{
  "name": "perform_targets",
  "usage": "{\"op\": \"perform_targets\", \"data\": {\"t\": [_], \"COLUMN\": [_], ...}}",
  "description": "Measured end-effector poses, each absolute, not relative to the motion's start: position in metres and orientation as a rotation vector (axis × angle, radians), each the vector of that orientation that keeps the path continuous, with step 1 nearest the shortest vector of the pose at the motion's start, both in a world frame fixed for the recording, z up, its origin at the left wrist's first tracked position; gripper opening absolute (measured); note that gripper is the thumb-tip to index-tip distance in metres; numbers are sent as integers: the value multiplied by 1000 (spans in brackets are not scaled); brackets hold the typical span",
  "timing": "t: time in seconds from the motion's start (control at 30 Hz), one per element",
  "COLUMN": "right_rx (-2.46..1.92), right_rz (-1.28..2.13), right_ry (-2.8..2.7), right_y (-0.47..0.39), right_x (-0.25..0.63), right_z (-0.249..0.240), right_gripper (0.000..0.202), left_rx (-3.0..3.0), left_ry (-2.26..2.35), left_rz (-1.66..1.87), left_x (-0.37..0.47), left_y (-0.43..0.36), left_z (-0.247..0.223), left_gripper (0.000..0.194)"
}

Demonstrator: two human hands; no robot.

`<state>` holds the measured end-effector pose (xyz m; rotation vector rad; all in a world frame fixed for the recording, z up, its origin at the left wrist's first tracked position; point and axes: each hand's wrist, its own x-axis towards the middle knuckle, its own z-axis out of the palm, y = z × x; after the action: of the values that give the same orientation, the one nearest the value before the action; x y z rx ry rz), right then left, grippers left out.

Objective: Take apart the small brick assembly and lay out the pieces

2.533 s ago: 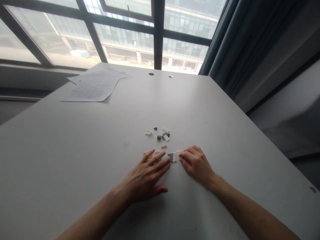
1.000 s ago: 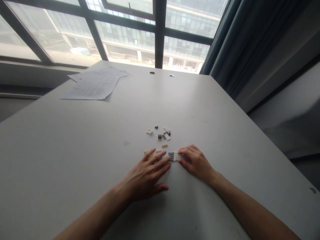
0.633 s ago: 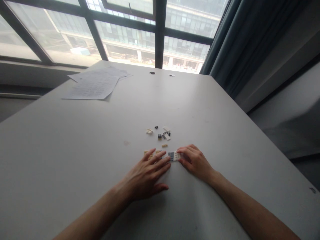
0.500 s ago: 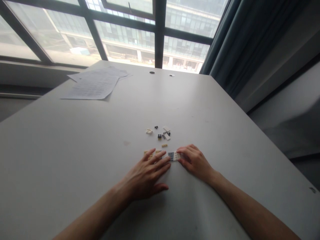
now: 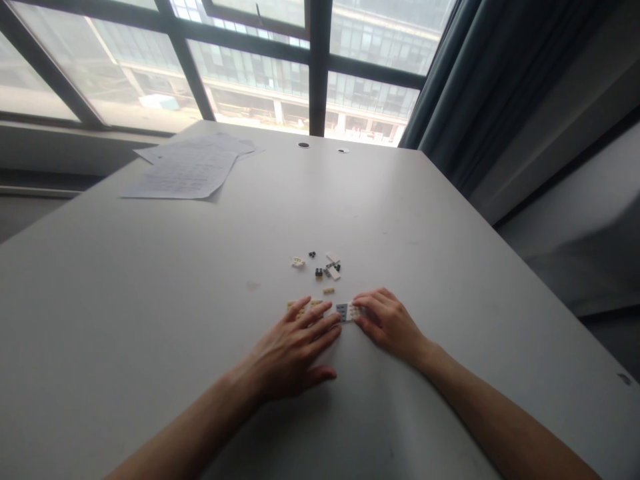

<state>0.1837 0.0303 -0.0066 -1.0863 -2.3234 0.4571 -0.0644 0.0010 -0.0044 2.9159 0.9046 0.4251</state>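
My left hand lies palm down with its fingers spread, partly covering some tan building-brick pieces. Its fingertips reach the edge of a grey studded plate. My right hand has thumb and fingers around the right end of a white studded plate, which sits right beside the grey one. Part of the white plate is hidden by those fingers. Just beyond the hands rests a small tan piece. How far the tan pieces extend beneath my left hand cannot be seen.
Farther up the white table lie loose white pieces, a black brick, a small black piece and white flat tiles. Printed papers spread over the far left, near the window. A dark curtain hangs at right.
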Motion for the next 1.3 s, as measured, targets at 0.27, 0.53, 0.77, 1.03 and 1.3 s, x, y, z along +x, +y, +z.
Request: {"op": "perform_targets", "data": {"t": [0.27,0.53,0.77,1.03,1.3], "right_rx": [-1076,-1068,-1070,-1058,-1084], "right_rz": [416,393,388,379,409], "right_ry": [-2339,-2389,-2379,-2377,-2332], "right_y": [31,31,31,32,31], "right_x": [183,183,183,183,183], "right_z": [-7,-10,-9,-9,-8], "right_gripper": [28,25,25,24,30], "left_rx": [2936,2946,2937,2936,2953], "left_ry": [893,850,852,855,848], "left_rz": [422,401,398,424,421], "left_x": [-64,-65,-65,-65,-65], "left_y": [1,2,2,2,2], "left_z": [-3,-5,-4,-6,-1], "left_gripper": [57,57,57,58,55]}}
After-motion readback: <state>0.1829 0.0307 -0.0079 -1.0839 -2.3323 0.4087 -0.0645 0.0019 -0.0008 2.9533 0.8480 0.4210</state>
